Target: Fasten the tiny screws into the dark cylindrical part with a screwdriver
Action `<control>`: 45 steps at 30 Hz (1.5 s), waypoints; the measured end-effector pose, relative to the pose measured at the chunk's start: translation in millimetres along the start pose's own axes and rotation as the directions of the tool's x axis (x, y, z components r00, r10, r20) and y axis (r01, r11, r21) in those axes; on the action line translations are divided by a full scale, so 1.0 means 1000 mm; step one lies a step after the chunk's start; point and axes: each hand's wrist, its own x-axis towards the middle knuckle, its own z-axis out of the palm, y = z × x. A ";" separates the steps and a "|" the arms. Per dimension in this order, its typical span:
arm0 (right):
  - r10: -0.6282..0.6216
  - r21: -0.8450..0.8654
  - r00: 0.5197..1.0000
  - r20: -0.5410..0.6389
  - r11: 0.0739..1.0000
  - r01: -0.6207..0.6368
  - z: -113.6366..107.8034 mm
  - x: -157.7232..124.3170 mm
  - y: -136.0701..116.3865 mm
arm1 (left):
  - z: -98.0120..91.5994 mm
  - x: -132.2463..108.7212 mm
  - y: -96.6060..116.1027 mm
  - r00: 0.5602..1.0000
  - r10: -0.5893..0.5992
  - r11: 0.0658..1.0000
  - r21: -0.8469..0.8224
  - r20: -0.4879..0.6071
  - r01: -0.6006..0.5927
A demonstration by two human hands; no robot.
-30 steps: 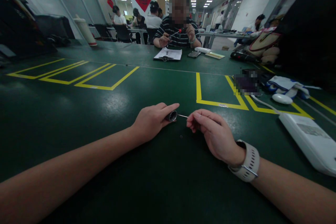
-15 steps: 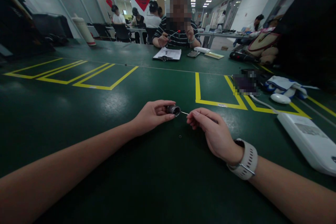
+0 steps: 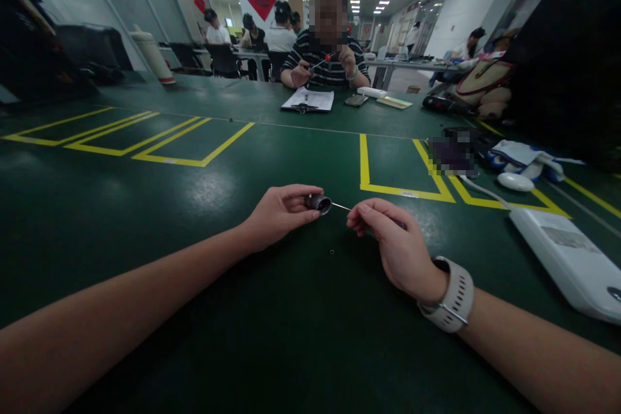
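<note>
My left hand (image 3: 284, 215) is closed on a short hollow metal cylinder (image 3: 319, 204), pinched between thumb and fingers with its open end facing right. In my right hand (image 3: 383, 225) is a thin tool with a straight metal shaft (image 3: 341, 207). The shaft points left at the cylinder's mouth; whether its tip is inside I cannot tell. Most of the tool's handle is hidden in my closed fingers, and a dark end shows behind them. A tiny dark ring (image 3: 332, 251) lies on the green table below both hands.
Yellow tape outlines (image 3: 407, 193) mark the table (image 3: 233, 349). At right lie a white device (image 3: 563, 259) with a cable, a white mouse-like object (image 3: 516, 182) and a blue-white cloth (image 3: 521, 156). Across sits a co-worker (image 3: 326, 58) behind a clipboard (image 3: 308, 99).
My right hand has shifted very slightly right relative to the cylinder, and a bit more of the shaft shows. My left hand keeps its hold.
</note>
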 end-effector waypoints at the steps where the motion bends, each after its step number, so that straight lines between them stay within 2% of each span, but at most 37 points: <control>1: -0.030 -0.031 0.999 0.015 0.999 0.031 0.000 -0.001 0.000 | 0.000 0.000 0.000 1.000 0.004 1.000 -0.003 0.000 -0.004; 3: -0.054 -0.079 0.997 0.056 0.995 0.059 0.000 -0.002 -0.001 | 0.000 0.000 0.000 1.000 0.004 1.000 -0.014 0.010 -0.004; 8: -0.026 -0.158 0.995 0.096 0.987 0.041 0.001 -0.001 -0.004 | 0.000 0.000 -0.001 0.997 0.044 0.999 -0.006 0.059 -0.044; 11: -0.024 -0.133 0.996 0.083 0.990 0.035 0.000 0.000 -0.005 | -0.001 0.000 -0.002 0.994 0.076 0.997 0.008 0.082 -0.077; 15: -0.008 -0.066 0.999 0.038 0.998 0.010 -0.003 0.001 -0.005 | -0.001 0.000 -0.003 0.997 0.028 0.999 -0.025 0.074 -0.027; 19: -0.036 -0.045 0.999 0.013 0.998 0.037 -0.003 -0.001 -0.005 | -0.001 0.001 -0.002 0.998 0.012 0.999 -0.036 0.070 -0.009; 26: -0.080 -0.099 0.997 0.008 0.992 0.080 -0.003 -0.001 -0.002 | 0.000 0.001 -0.001 0.998 0.013 0.999 -0.048 0.057 -0.010; 30: -0.044 -0.158 0.998 0.041 0.986 0.050 -0.003 0.000 -0.003 | 0.000 0.001 -0.002 0.998 0.010 0.997 -0.072 0.069 -0.005; 37: -0.084 -0.132 0.996 0.021 0.988 0.086 -0.004 -0.001 -0.004 | -0.002 0.002 -0.004 0.998 0.011 0.997 -0.073 0.056 -0.007; 40: -0.111 -0.233 0.993 0.046 0.965 0.119 -0.001 -0.003 -0.010 | -0.001 0.002 -0.003 0.998 0.006 0.998 -0.056 0.058 -0.003; 43: -0.164 -0.411 0.980 0.112 0.891 0.196 0.004 -0.006 -0.014 | 0.000 0.001 -0.001 0.999 -0.011 0.999 -0.031 0.036 0.012; 45: -0.181 -0.460 0.972 0.149 0.857 0.230 0.005 -0.006 -0.014 | 0.001 0.000 0.000 1.000 -0.019 1.000 -0.015 0.022 0.020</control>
